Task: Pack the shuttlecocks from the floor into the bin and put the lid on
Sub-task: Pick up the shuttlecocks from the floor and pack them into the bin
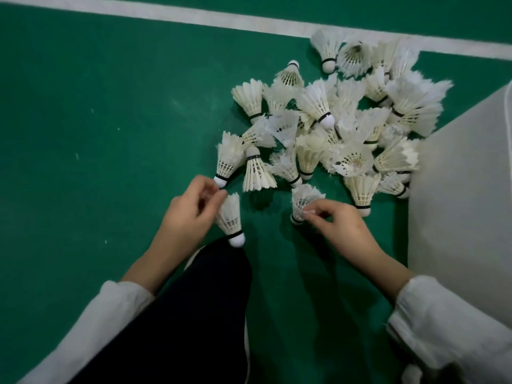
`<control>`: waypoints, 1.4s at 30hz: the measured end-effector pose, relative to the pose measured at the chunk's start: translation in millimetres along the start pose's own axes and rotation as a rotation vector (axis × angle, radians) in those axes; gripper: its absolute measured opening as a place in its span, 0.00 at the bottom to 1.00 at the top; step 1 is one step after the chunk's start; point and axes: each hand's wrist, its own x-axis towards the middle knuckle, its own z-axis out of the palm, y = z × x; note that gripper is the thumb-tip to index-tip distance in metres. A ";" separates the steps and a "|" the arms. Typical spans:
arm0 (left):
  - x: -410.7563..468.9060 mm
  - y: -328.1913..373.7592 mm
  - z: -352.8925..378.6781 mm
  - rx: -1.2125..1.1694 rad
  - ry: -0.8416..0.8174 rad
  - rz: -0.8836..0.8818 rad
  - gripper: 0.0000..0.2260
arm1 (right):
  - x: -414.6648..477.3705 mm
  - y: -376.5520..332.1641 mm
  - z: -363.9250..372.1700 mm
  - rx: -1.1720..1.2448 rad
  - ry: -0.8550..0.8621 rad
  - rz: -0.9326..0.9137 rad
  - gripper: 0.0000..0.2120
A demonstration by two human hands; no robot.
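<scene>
Early stage. Large shuttlecock pile (pixel 335 117) on floor, far right. Left hand (pixel 191 214) pinching shuttlecock (pixel 230 217); right hand (pixel 339 227) pinching another (pixel 303 200). Grey bin (pixel 460 203) right; contents, lid unseen.

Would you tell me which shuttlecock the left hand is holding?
The shuttlecock apart from the pile, cork pointing toward the person, pinched by its feathers in the left hand.
</scene>
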 end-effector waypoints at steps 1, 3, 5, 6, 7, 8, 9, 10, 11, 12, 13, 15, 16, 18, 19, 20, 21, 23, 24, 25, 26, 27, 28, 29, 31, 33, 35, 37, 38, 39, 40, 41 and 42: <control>6.9 3.2 -4.4 0.094 0.024 0.029 0.04 | 1.2 -0.7 1.3 -0.007 -0.002 0.006 0.04; 25.7 11.5 -11.5 0.275 0.020 0.080 0.08 | 2.6 -2.9 3.8 -0.048 -0.015 0.004 0.05; 49.5 20.0 -15.1 0.393 -0.035 0.116 0.12 | 2.5 -3.0 6.0 -0.081 -0.013 -0.001 0.05; 63.1 22.4 -15.5 0.447 -0.063 0.122 0.15 | 1.8 -2.2 6.6 -0.085 -0.006 -0.001 0.05; 76.7 22.9 -14.7 0.505 -0.084 0.125 0.17 | 1.0 -1.1 6.5 -0.080 0.002 0.004 0.05; 89.4 21.9 -13.3 0.567 -0.096 0.137 0.19 | 0.3 0.5 5.9 -0.067 0.010 0.015 0.05; 100.0 20.4 -11.2 0.621 -0.100 0.154 0.19 | -0.5 2.6 4.7 -0.048 0.015 0.028 0.05; 108.1 18.9 -8.6 0.666 -0.105 0.164 0.20 | -1.1 4.7 3.3 -0.030 0.020 0.040 0.04; 113.4 18.2 -6.4 0.700 -0.117 0.161 0.19 | -1.6 6.2 2.1 -0.022 0.021 0.049 0.04; 116.4 17.7 -4.6 0.721 -0.136 0.143 0.18 | -2.3 7.6 1.6 -0.023 0.016 0.053 0.04; 117.1 17.2 -3.0 0.735 -0.154 0.123 0.18 | -3.0 8.6 1.6 -0.031 0.005 0.053 0.04; 113.3 15.6 -0.9 0.751 -0.161 0.105 0.16 | -4.9 10.9 3.3 -0.044 -0.017 0.049 0.05; 109.8 14.8 -0.5 0.748 -0.152 0.098 0.15 | -6.5 12.0 4.7 -0.049 -0.029 0.038 0.05; 100.4 15.1 -0.4 0.704 -0.123 0.081 0.13 | -11.5 13.9 7.6 -0.074 -0.048 -0.002 0.05; 95.3 16.7 -0.9 0.662 -0.111 0.073 0.11 | -13.8 14.8 8.7 -0.088 -0.051 -0.019 0.06; 90.7 19.2 -2.1 0.607 -0.109 0.063 0.10 | -15.5 15.6 8.9 -0.093 -0.048 -0.028 0.06; 86.2 22.6 -4.2 0.535 -0.111 0.048 0.09 | -16.7 15.6 8.3 -0.087 -0.043 -0.028 0.06; 78.5 30.8 -10.6 0.350 -0.099 0.011 0.07 | -15.8 15.6 6.7 -0.070 -0.032 -0.015 0.06; 75.3 35.1 -14.1 0.268 -0.075 0.000 0.06 | -15.2 15.6 6.4 -0.069 -0.032 -0.002 0.06; 72.5 39.4 -17.3 0.205 -0.049 -0.005 0.05 | -14.8 15.7 6.1 -0.076 -0.035 0.011 0.06; 69.7 43.9 -20.0 0.147 -0.027 -0.010 0.05 | -14.6 16.1 6.3 -0.086 -0.039 0.022 0.06; 66.6 48.2 -22.3 0.088 -0.012 -0.015 0.06 | -14.8 16.0 6.8 -0.098 -0.044 0.024 0.06; 63.5 52.4 -24.2 0.032 -0.003 -0.017 0.06 | -15.0 15.7 7.4 -0.108 -0.048 0.021 0.06; 60.4 56.2 -25.6 -0.012 0.006 -0.013 0.06 | -15.3 14.5 7.6 -0.119 -0.050 0.019 0.06; 55.2 62.1 -27.8 -0.030 0.036 0.008 0.07 | -15.8 10.2 6.1 -0.131 -0.045 0.019 0.06; 49.6 66.4 -29.8 0.016 0.062 0.026 0.06 | -18.7 4.6 1.9 -0.131 -0.026 0.008 0.06; 41.7 71.5 -32.7 0.090 0.050 0.054 0.06 | -25.6 -2.4 -5.5 -0.120 0.008 -0.020 0.05; 40.7 69.9 -29.4 0.149 0.027 0.061 0.06 | -26.9 -7.1 -11.9 -0.120 0.034 -0.046 0.04; 38.3 70.4 -27.7 0.165 0.018 0.071 0.06 | -31.0 -11.5 -17.5 -0.117 0.052 -0.066 0.04; 36.3 71.1 -25.7 0.185 0.010 0.077 0.07 | -35.3 -15.8 -23.5 -0.117 0.065 -0.088 0.04; 34.9 71.9 -23.1 0.213 0.000 0.082 0.07 | -40.0 -20.3 -29.4 -0.116 0.077 -0.106 0.04; 33.9 73.0 -20.4 0.236 -0.016 0.082 0.08 | -45.1 -25.2 -35.6 -0.121 0.083 -0.120 0.05; 32.9 75.1 -17.5 0.245 -0.037 0.076 0.08 | -49.4 -29.2 -41.7 -0.130 0.090 -0.133 0.05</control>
